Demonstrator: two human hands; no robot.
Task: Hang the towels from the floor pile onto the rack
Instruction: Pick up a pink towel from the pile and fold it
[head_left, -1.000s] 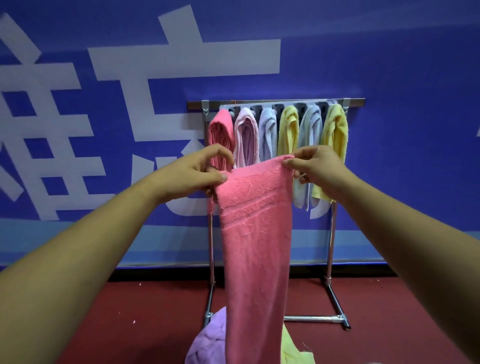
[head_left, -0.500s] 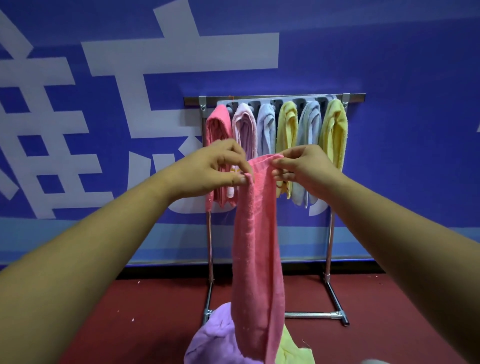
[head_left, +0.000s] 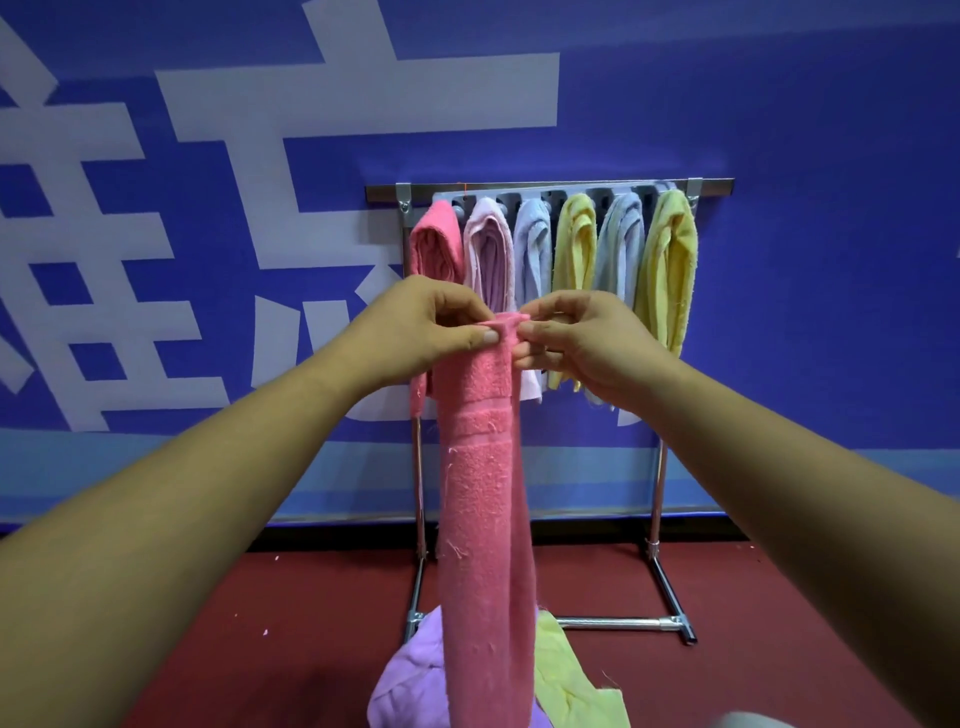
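Observation:
A long pink towel hangs straight down in front of me, folded narrow along its length. My left hand pinches its top edge from the left, and my right hand pinches the same edge from the right, fingertips almost meeting. Behind them stands the metal rack with several towels draped over its hooks: pink, lilac, pale blue, yellow, pale blue and yellow. On the floor below lie a lilac towel and a yellow towel.
A blue wall with large white characters rises right behind the rack. The floor is dark red. The rack's base bar runs along the floor to the right of the pile.
My hands have come together, so the pink towel's top edge, spread wide a second ago, is now gathered into a narrow fold. The view has moved slightly closer to the rack.

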